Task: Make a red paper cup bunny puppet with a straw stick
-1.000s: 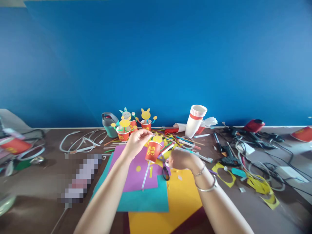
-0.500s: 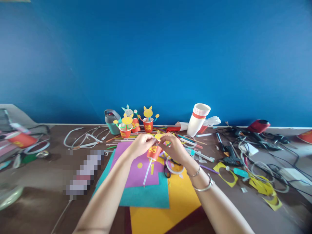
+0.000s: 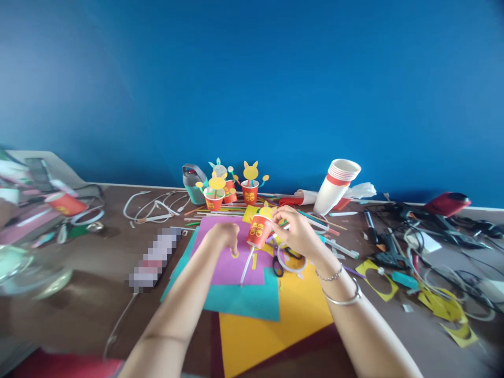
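Observation:
My right hand [image 3: 293, 230] grips the rim side of a red paper cup [image 3: 259, 231] with gold characters. The cup is tilted, and a white straw [image 3: 247, 265] sticks out of its bottom. At its mouth shows a yellow paper animal head [image 3: 268, 211], partly covered by my fingers. To the left, my left hand [image 3: 227, 235] is apart from the cup, fingers pointing down over the purple sheet [image 3: 212, 265]. A small yellow paper circle [image 3: 235, 255] lies just under those fingertips; whether they touch it I cannot tell. Beside it lies a yellow paper strip [image 3: 254, 261].
Finished cup figures [image 3: 251, 193] stand at the back beside a grey-green flask [image 3: 194, 185]. Stacked white cups [image 3: 335, 188] lean right. Scissors [image 3: 278, 265], a tape roll [image 3: 291, 270], a glue gun [image 3: 388, 254] and cables lie rightward. A phone [image 3: 155, 260] lies left.
My left hand has let go at the cup and moved down-left to the purple sheet. My right hand keeps hold of the cup. The view has shifted slightly left.

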Demonstrator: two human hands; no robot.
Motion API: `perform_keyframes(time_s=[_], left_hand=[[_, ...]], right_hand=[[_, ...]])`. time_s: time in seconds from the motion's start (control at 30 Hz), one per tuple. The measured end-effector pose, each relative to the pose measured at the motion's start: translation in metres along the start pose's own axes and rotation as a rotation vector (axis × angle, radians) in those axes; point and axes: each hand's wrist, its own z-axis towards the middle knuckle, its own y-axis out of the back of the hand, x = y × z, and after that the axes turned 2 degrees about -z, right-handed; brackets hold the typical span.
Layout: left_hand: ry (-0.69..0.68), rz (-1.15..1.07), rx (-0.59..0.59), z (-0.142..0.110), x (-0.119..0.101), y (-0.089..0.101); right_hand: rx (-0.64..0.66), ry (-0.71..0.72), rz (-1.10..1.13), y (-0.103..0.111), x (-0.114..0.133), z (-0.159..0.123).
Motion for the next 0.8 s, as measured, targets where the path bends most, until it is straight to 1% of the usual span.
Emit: perform_keyframes(time_s=[0.07, 0.13, 0.17, 0.23, 0.37, 0.43, 0.53, 0.6, 0.63, 0.7, 0.73, 0.77, 0.8], left_hand=[[-0.005, -0.007, -0.04, 0.004, -0.003, -0.016], [-0.011, -0.021, -0.09, 0.005, -0.005, -0.027], [-0.017, -0.026, -0.111, 0.004, -0.005, -0.03], [-0.028, -0.028, -0.116, 0.001, -0.005, -0.031], [-0.053, -0.034, -0.045, -0.003, -0.005, -0.025], [-0.052, -0.048, 0.037, -0.005, -0.006, -0.019], [-0.04, -0.086, 0.188, -0.009, -0.005, -0.005], [-0.054, -0.117, 0.222, -0.014, -0.004, 0.008], [-0.075, -0.139, 0.198, -0.016, -0.005, 0.014], [-0.168, -0.327, 0.041, -0.022, -0.01, 0.024], [-0.229, -0.45, -0.013, -0.024, -0.014, 0.027], [-0.285, -0.583, -0.042, -0.025, -0.019, 0.028], [-0.316, -0.732, -0.044, -0.026, -0.025, 0.028]], right_hand=[[0.016, -0.001, 0.004, 0.002, 0.0, 0.0], [0.025, 0.005, -0.002, 0.003, -0.001, 0.0], [0.028, 0.01, -0.007, 0.004, -0.001, 0.0], [0.037, 0.016, -0.017, 0.005, 0.0, 0.0], [0.045, 0.022, -0.02, 0.005, 0.0, -0.001], [0.044, 0.02, -0.011, 0.005, 0.0, -0.001], [0.052, 0.002, 0.03, 0.006, 0.001, -0.001], [0.07, -0.02, 0.074, 0.006, 0.002, -0.001], [0.078, -0.033, 0.1, 0.006, 0.003, 0.0], [0.078, -0.058, 0.158, 0.006, 0.004, 0.001], [0.066, -0.066, 0.191, 0.006, 0.005, 0.001], [0.05, -0.07, 0.223, 0.006, 0.006, 0.001], [0.035, -0.068, 0.252, 0.006, 0.006, 0.002]])
